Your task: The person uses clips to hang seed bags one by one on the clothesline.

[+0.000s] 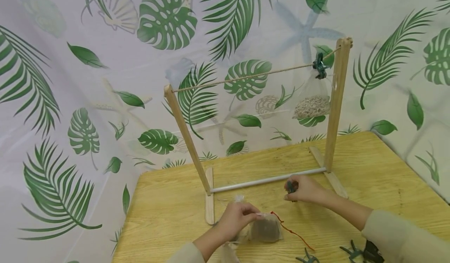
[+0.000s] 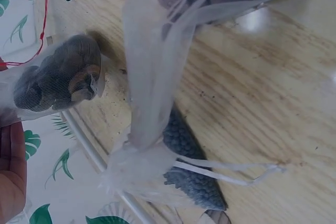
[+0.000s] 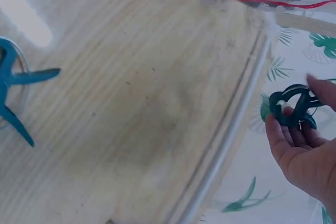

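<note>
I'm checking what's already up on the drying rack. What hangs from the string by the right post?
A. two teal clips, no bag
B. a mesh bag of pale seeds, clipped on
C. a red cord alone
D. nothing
B: a teal clip pins a mesh bag of pale seeds to the string beside the right post.

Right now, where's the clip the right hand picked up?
In the head view, the teal clip is pinched in the right hand, just above the table in front of the rack's white bottom bar.

L hand (image 1: pixel 234 217) fingers pinched, R hand (image 1: pixel 306 188) curled, both forearms extended.
</note>
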{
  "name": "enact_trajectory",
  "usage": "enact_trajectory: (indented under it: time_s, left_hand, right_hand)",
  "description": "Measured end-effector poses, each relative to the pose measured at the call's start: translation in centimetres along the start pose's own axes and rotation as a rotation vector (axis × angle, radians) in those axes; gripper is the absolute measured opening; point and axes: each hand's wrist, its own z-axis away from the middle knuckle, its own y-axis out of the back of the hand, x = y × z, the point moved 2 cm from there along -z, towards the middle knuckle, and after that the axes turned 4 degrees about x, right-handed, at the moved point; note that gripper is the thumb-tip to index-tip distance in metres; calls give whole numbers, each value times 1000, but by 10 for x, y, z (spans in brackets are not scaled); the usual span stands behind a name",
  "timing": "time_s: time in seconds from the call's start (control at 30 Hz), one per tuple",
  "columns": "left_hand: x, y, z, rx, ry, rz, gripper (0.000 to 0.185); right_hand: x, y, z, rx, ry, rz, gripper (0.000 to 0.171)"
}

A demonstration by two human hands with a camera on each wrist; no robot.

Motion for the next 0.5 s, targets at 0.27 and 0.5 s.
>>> enact_trajectory:
  time_s: [0.27,0.5]
  left_hand:
    - [15,4,-9,77,-103,-59,14]
    - [33,10,-22,102,-128,-74,12]
  right_hand:
    - [-18,25,-4,58,-25,-52,32]
    - [-41,53,-6,35,33,-23,30]
